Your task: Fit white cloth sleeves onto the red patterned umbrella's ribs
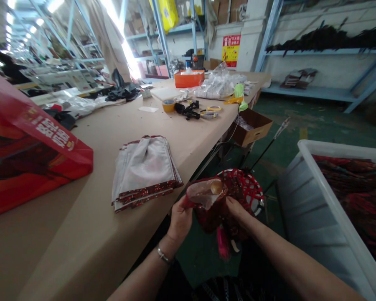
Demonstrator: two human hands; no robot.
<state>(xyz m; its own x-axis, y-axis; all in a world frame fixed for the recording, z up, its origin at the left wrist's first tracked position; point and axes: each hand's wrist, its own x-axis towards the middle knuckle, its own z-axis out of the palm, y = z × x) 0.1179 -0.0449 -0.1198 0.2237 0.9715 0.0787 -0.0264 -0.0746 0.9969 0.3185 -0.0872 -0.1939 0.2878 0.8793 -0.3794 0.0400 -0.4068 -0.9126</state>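
Observation:
My left hand [179,221] is closed on the left edge of a dark red patterned fabric piece [211,219], its pale lining showing at the opening. My right hand [236,209] grips the other side of the same piece, its fingers partly hidden by the cloth. A round tan knob [216,187] shows at the opening between the hands; what it belongs to is hidden. On the table to the left lies a stack of pale fabric pieces [147,163] with dark red patterned edges. A bright pink item [223,244] hangs below the cloth.
A brown-covered table [97,234] runs along my left, with a red bag [65,167] on it. Scissors [209,113], a tape roll [168,105] and an orange box [189,78] sit farther back. At right stands a white bin [316,209] of folded cloth; a red-strapped round seat [252,186] is ahead.

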